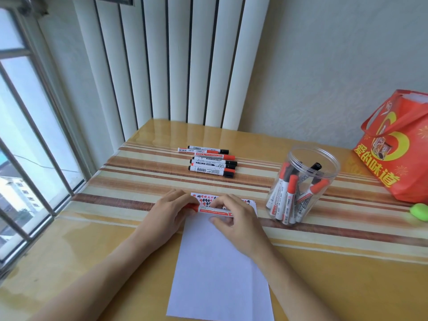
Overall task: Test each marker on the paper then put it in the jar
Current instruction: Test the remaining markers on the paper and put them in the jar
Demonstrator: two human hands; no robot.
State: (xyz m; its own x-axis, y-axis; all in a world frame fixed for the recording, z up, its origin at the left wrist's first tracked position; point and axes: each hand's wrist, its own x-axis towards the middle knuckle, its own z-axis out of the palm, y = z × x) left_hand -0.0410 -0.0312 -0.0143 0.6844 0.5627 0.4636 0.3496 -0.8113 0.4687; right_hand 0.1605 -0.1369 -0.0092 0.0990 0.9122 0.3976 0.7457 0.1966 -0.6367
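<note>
A red marker [214, 211] was held level just above the far end of the paper [217, 262], across the row of red and black test scribbles. Its red cap end was gripped by the left hand [172, 210], fingers curled round it; its white barrel was pinched by the right hand [234, 216] between thumb and fingertips. The marker was judged light, stiff and rather smooth, best taken by the barrel with one hand and by the cap with the other, as was being done. The cap was judged likely to pull off with a short tug. The paper was thin and could be shifted easily if not pressed down.

The clear jar [310, 181] stood near, to the right, with several markers already propped inside. A row of loose markers [212, 162] lay farther back on the table [92, 251]. A red bag [398, 149] was cut off at the right edge.

Whether the cap was on or already loosened could not be told, as it was hidden by the left hand. Part of the scribbles was covered by both hands.
</note>
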